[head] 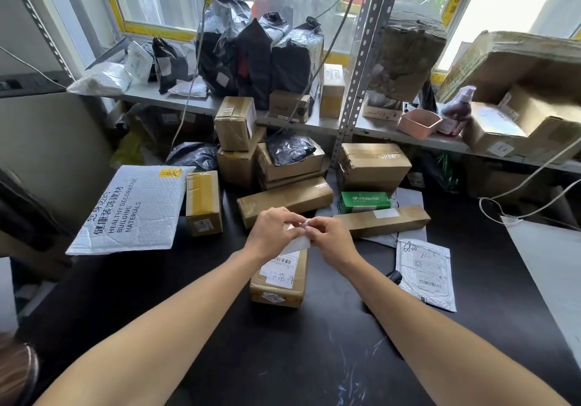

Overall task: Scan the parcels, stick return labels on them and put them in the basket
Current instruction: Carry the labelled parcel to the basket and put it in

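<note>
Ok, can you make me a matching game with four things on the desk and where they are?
Things:
1 white padded envelope
2 green box
3 pink tub
4 paper label

Places:
A between both hands
B on the shelf at right
C left side of the desk
D beside the long flat box

Pairs: 1-C, 2-D, 3-B, 4-A

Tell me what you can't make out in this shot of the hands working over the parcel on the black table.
Head view only:
- White label: both hands pinch it; the left hand and right hand cover most of it, print unreadable.
- Brown parcel: far end hidden under the hands.
- Basket: none identifiable.
- Dark object beside the grey mailer: mostly hidden under it, unidentifiable.
- Mailer's print: too small.
</note>
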`<action>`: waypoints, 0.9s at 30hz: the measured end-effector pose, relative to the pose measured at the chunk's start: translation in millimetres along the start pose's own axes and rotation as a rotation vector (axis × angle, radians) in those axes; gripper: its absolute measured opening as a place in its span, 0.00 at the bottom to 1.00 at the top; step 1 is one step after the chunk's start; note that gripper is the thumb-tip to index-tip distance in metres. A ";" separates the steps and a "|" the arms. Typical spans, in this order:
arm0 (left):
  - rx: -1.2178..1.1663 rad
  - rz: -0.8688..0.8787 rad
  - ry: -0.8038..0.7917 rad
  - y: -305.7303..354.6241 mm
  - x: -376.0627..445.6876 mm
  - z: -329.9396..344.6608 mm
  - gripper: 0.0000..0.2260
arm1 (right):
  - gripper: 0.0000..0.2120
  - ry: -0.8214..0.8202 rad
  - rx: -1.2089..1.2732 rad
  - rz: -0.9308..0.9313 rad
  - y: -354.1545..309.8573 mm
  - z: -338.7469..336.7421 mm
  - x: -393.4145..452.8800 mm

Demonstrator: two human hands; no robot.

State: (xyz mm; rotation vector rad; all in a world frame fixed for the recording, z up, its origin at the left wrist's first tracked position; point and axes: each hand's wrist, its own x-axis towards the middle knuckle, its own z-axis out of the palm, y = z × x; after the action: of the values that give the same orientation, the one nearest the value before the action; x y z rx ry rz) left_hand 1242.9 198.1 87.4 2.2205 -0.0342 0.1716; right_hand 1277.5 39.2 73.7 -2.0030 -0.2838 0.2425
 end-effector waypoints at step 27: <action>-0.651 -0.502 0.163 -29.9 24.7 -9.5 0.06 | 0.09 0.066 -0.369 0.183 28.0 -22.3 -4.9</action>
State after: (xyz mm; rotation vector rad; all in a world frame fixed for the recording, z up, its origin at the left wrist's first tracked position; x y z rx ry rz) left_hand 1268.9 224.8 72.9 1.5029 0.4861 0.0493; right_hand 1281.9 6.8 58.1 -2.4009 -0.1066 0.2531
